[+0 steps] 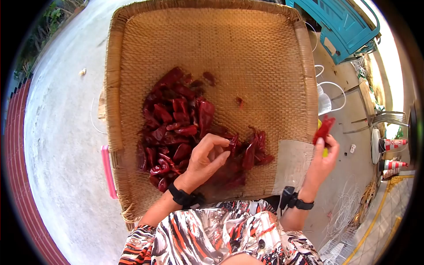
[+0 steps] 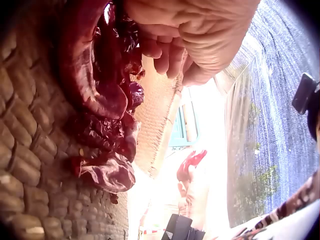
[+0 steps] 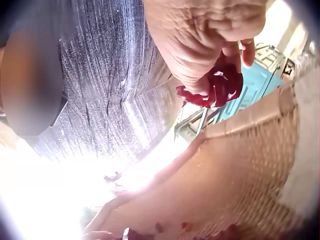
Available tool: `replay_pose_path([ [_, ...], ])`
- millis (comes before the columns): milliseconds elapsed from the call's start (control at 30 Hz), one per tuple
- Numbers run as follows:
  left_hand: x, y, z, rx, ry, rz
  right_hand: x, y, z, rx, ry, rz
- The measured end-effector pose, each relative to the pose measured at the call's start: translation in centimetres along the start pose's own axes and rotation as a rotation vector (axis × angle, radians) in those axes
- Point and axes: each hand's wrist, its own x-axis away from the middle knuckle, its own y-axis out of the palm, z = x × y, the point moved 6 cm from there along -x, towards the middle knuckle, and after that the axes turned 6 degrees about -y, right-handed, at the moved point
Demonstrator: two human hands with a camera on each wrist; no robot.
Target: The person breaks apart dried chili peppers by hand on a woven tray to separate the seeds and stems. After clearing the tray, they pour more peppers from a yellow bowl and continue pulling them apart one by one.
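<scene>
Dried red peppers (image 1: 179, 119) lie heaped in the left and lower middle of a woven tray (image 1: 212, 35). The left hand (image 1: 205, 159) is over the heap's lower edge, its fingers bent and nothing seen between them; in the left wrist view the hand (image 2: 195, 35) is beside several wrinkled peppers (image 2: 107, 172). Past the tray's right edge, the right hand (image 1: 323, 161) pinches a red pepper (image 1: 323, 129) between thumb and fingers. The right wrist view shows that hand (image 3: 210, 40) round the pepper (image 3: 220, 87), above the tray's rim (image 3: 250, 117).
A pale patch (image 1: 291, 168) covers the tray's lower right corner. Beyond the right edge are a white container (image 1: 324, 102) with a looped handle and something yellow partly behind the right hand. A teal metal frame (image 1: 342, 26) stands at the upper right; a pink object (image 1: 108, 172) is at the left.
</scene>
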Motion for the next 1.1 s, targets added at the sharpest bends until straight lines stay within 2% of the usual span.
replay_pose_path([
  [33, -0.1, 0.1, 0.5, -0.126, 0.047, -0.018, -0.5, -1.6, 0.8, 0.093, 0.015, 0.083],
  [100, -0.3, 0.8, 1.1, -0.289, 0.153, -0.004, -1.2, -4.4, 5.6, 0.289, 0.056, 0.109],
  [133, -0.3, 1.1, 1.1, -0.366, 0.204, -0.017, -1.5, -4.9, 6.4, 0.489, 0.007, 0.088],
  [167, -0.4, 1.5, 1.2, -0.445, 0.258, -0.029, -1.1, -5.0, 6.9, 0.512, -0.052, 0.13],
  [233, -0.2, 2.0, 0.9, -0.546, 0.193, -0.077, -0.2, -4.6, 5.2, 0.554, -0.169, 0.216],
  [267, -0.2, 2.2, 0.9, -0.599, 0.194, -0.094, 0.7, -3.3, 4.3, 0.401, -0.124, 0.13],
  [300, -0.2, 2.5, 0.9, -0.654, 0.197, -0.113, 1.4, -1.2, 3.2, 0.153, 0.048, -0.039],
  [333, -0.3, 2.5, 1.0, -0.662, 0.213, -0.098, 2.2, 1.3, 2.3, 0.002, -0.025, -0.211],
  [400, -0.4, 2.6, 1.2, -0.679, 0.246, -0.062, 4.3, 5.4, -0.5, -0.022, 0.028, -0.503],
  [467, -0.4, 2.2, 0.0, -0.608, 0.21, -0.014, 5.9, 8.0, -2.7, 0.16, -0.062, -0.673],
  [567, -0.2, 1.4, -0.8, -0.504, 0.199, 0.055, 7.4, 10.5, -2.9, 0.155, -0.2, -0.773],
  [600, -0.3, 1.3, -0.7, -0.466, 0.206, 0.074, 7.4, 10.8, -2.4, 0.169, -0.177, -0.799],
  [700, -0.1, 1.2, -0.5, -0.354, 0.094, 0.144, 7.6, 11.1, -1.3, 0.147, -0.168, -0.775],
  [800, -0.2, 1.1, -0.1, -0.359, 0.095, 0.12, 7.1, 10.5, -1.7, 0.126, -0.016, -0.707],
  [900, -0.1, 1.2, 0.0, -0.436, 0.087, 0.038, 7.1, 10.8, -1.9, 0.162, -0.114, -0.651],
  [1000, -0.1, 0.9, 0.6, -0.386, 0.207, 0.123, 6.9, 11.4, -3.0, 0.073, -0.149, -0.696],
  [1100, -0.1, 0.6, -0.7, -0.257, -0.013, 0.093, 7.0, 11.7, -2.2, -0.182, 0.005, -0.675],
])
